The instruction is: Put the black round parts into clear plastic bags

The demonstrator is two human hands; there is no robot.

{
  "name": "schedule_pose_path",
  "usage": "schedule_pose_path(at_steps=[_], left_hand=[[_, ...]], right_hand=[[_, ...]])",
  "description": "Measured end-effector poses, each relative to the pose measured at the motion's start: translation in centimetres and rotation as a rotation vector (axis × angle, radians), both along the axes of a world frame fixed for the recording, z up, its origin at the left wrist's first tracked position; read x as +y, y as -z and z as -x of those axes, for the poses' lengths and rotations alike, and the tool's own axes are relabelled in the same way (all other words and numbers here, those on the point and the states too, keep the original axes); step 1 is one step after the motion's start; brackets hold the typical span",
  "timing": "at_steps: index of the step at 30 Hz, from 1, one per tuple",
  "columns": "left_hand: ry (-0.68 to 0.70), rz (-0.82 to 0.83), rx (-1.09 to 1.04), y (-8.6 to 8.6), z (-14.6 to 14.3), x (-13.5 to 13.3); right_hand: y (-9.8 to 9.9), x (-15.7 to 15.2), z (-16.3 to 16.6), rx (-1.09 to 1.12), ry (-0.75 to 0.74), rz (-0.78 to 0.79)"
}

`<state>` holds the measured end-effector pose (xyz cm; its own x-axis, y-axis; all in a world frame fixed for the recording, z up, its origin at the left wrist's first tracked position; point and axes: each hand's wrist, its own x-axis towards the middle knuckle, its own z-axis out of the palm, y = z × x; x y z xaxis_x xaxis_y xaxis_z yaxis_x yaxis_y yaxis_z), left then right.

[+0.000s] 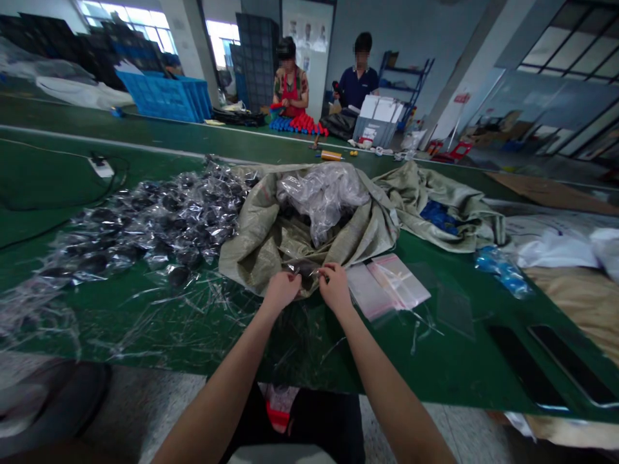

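Between my two hands is a clear plastic bag [305,268] with a dark, rounded item in it; its exact kind is too small to tell. My left hand [284,288] pinches the bag's left end, and my right hand [333,283] pinches the right end. Both hands are at the near rim of a large olive woven sack [251,248], rolled open, with crumpled clear plastic [329,193] inside it. Just right of my right hand lies a stack of flat clear bags [399,283]. A wide pile of dark items wrapped in clear plastic [164,216] spreads to the left.
Thin plastic strips [145,322] litter the green table [387,361] at the near left. Another woven sack [416,187] holds something blue. Two dark phone-like slabs [573,361] lie at the right edge. Across the table, two people stand behind red and blue items [302,124] and a blue crate [167,96].
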<state>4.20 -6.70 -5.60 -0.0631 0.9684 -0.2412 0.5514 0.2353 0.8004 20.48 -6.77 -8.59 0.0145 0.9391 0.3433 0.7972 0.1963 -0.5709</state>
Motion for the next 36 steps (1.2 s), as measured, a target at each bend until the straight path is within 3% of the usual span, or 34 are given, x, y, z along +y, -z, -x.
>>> schedule_pose_path(at_steps=[3,9,14,19,26,31,36], left_hand=[[-0.017,0.123,-0.153,1.1,0.1,-0.1],[-0.175,0.203,-0.41,2.3,-1.2,-0.3],[-0.279,0.213,-0.651,3.2,-1.7,-0.6],[-0.337,0.169,-0.735,3.9,-2.0,-0.3],[-0.388,-0.08,-0.641,3.4,-2.2,0.1],[-0.187,-0.491,-0.225,2.2,-2.5,-1.2],[-0.015,-0.564,0.117,0.3,-1.9,-1.3]], right_hand=[[-0.1,0.6,-0.1,0.085,-0.021,0.095],[-0.2,1.8,-0.3,0.065,-0.079,0.218],[0.3,2.5,-0.7,0.11,-0.113,0.179],[-0.4,3.6,-0.7,0.082,-0.068,0.143],[-4.4,4.8,0.4,0.047,-0.106,0.16],[-7.4,5.3,1.7,-0.042,-0.092,0.153],[-9.3,5.7,2.2,-0.104,-0.125,0.16]])
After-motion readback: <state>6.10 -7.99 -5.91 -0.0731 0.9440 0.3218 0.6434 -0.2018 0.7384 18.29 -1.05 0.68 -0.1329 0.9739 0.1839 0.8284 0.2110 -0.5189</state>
